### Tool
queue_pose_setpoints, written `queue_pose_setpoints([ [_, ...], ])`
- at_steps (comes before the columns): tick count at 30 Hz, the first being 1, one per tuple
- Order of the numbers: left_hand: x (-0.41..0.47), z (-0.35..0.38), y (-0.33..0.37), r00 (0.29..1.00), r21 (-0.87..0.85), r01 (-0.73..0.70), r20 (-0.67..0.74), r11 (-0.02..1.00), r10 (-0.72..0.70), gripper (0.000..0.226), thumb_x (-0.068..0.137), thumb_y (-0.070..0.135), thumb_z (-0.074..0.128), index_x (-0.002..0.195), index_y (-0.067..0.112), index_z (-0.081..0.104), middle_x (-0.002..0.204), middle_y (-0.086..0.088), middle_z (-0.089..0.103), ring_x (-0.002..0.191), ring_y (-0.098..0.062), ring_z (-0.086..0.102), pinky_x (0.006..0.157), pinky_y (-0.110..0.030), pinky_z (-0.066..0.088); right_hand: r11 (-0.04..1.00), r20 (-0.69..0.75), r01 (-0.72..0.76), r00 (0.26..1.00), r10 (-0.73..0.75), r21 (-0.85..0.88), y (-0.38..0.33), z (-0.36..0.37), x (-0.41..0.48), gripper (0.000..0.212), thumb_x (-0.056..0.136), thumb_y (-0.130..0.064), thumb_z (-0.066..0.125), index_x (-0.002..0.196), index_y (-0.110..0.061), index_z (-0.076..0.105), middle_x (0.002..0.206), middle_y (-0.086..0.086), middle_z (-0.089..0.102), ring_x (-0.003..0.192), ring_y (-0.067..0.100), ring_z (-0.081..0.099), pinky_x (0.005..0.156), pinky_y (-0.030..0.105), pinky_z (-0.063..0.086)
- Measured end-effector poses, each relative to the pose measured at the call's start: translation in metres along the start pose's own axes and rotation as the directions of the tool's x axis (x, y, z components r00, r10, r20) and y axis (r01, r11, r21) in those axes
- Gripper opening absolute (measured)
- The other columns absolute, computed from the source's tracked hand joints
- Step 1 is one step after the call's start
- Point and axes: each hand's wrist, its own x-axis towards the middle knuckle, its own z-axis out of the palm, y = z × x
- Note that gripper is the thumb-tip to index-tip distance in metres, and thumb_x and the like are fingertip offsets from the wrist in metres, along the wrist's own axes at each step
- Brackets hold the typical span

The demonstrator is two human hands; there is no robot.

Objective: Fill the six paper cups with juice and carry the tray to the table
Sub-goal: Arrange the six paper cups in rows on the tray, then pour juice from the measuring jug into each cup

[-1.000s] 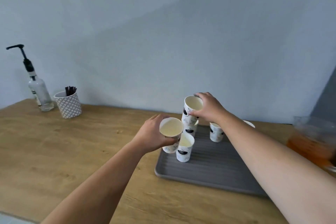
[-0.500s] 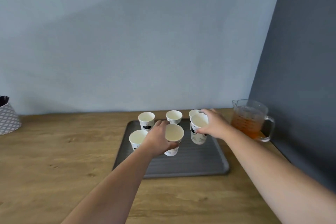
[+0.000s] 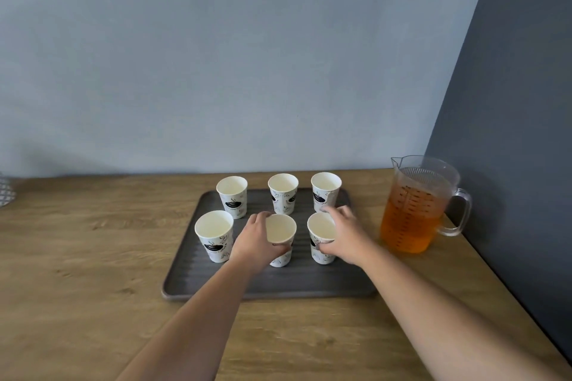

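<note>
Left hand (image 3: 257, 241) wraps the front-middle cup (image 3: 280, 238), right hand (image 3: 346, 237) grips the front-right cup (image 3: 322, 238), both upright on the grey tray (image 3: 198, 281) (juice jug (image 3: 414, 210) just beside, on worktop (image 3: 77, 257)).

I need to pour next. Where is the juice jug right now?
The jug stands on the wooden counter at the right, just off the tray's right edge, beside the dark wall, its handle pointing right.
</note>
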Motion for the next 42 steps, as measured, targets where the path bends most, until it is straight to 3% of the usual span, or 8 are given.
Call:
queue_pose_setpoints([
  [6, 0.002, -0.002, 0.002, 0.997, 0.069, 0.013, 0.070, 0.998, -0.018, 0.094, 0.072, 0.042, 0.076, 0.146, 0.018, 0.022, 0.145, -0.002, 0.032, 0.132, -0.020, 0.037, 0.104, -0.037, 0.039, 1.000, -0.019, 0.011, 1.000, -0.011, 0.003, 0.004, 0.000, 0.002, 0.088, 0.062, -0.033, 0.078, 0.141, -0.024, 0.040, 0.129, 0.006, 0.041, 0.123, 0.027, 0.040, 0.104, 0.038, 0.035],
  [10, -0.006, -0.010, 0.001, 0.996, 0.198, -0.052, 0.075, 0.979, 0.038, 0.104, 0.071, 0.047, 0.076, 0.150, 0.019, 0.013, 0.150, -0.003, 0.026, 0.138, -0.024, 0.029, 0.110, -0.038, 0.032, 1.000, -0.046, 0.014, 0.999, -0.015, -0.027, 0.002, -0.004, -0.004, 0.095, 0.063, -0.046, 0.079, 0.143, -0.025, 0.035, 0.139, 0.003, 0.036, 0.131, 0.027, 0.032, 0.108, 0.040, 0.032],
  [19, -0.015, -0.030, 0.026, 0.979, 0.238, -0.206, 0.047, 0.949, 0.200, 0.097, 0.073, 0.052, 0.071, 0.148, 0.021, 0.018, 0.149, -0.001, 0.027, 0.138, -0.022, 0.029, 0.111, -0.037, 0.029, 0.999, -0.210, 0.037, 0.977, -0.030, 0.030, -0.006, -0.054, -0.033, 0.057, 0.087, -0.044, 0.059, 0.137, -0.022, 0.043, 0.141, -0.001, 0.037, 0.132, 0.020, 0.036, 0.105, 0.033, 0.034],
  [24, -0.013, -0.019, 0.066, 0.948, 0.201, -0.318, 0.063, 0.927, 0.311, 0.091, 0.075, 0.050, 0.069, 0.147, 0.023, 0.021, 0.147, 0.001, 0.029, 0.137, -0.021, 0.029, 0.110, -0.037, 0.028, 0.998, -0.360, -0.018, 0.932, 0.037, 0.056, 0.016, -0.094, -0.060, 0.044, 0.089, -0.037, 0.058, 0.129, -0.020, 0.051, 0.135, -0.002, 0.043, 0.127, 0.019, 0.041, 0.102, 0.031, 0.035],
  [28, -0.003, 0.002, 0.100, 0.929, 0.156, -0.369, 0.092, 0.916, 0.359, 0.087, 0.078, 0.048, 0.067, 0.147, 0.021, 0.022, 0.147, 0.001, 0.030, 0.136, -0.021, 0.031, 0.111, -0.035, 0.028, 0.997, -0.511, -0.080, 0.856, 0.074, 0.012, 0.046, -0.123, -0.070, 0.037, 0.089, -0.036, 0.058, 0.122, -0.021, 0.056, 0.130, -0.001, 0.050, 0.122, 0.024, 0.045, 0.100, 0.041, 0.042],
  [33, 0.016, 0.034, 0.143, 0.915, 0.091, -0.393, 0.142, 0.915, 0.379, 0.086, 0.079, 0.044, 0.069, 0.147, 0.018, 0.023, 0.148, -0.003, 0.029, 0.137, -0.022, 0.031, 0.111, -0.035, 0.029, 0.987, -0.642, -0.115, 0.750, 0.158, 0.110, 0.088, -0.143, -0.070, 0.035, 0.088, -0.026, 0.061, 0.121, -0.014, 0.056, 0.126, 0.005, 0.053, 0.114, 0.023, 0.051, 0.085, 0.027, 0.043],
  [38, 0.037, 0.072, 0.175, 0.927, -0.039, -0.328, 0.181, 0.944, 0.330, 0.089, 0.078, 0.047, 0.070, 0.147, 0.014, 0.024, 0.150, -0.004, 0.030, 0.139, -0.020, 0.031, 0.112, -0.030, 0.026, 0.935, -0.615, -0.162, 0.716, 0.331, 0.314, 0.130, -0.142, -0.055, 0.041, 0.089, -0.029, 0.061, 0.125, -0.012, 0.052, 0.130, 0.007, 0.054, 0.118, 0.023, 0.052, 0.090, 0.030, 0.041],
  [42, 0.046, 0.098, 0.189, 0.940, -0.142, -0.240, 0.213, 0.960, 0.267, 0.091, 0.076, 0.046, 0.074, 0.147, 0.015, 0.026, 0.149, -0.004, 0.034, 0.135, -0.018, 0.037, 0.112, -0.034, 0.034, 0.900, -0.556, -0.130, 0.747, 0.365, 0.416, 0.144, -0.129, -0.043, 0.024, 0.094, -0.030, 0.052, 0.107, -0.011, 0.060, 0.104, 0.004, 0.063, 0.092, 0.017, 0.060, 0.061, 0.013, 0.041],
])
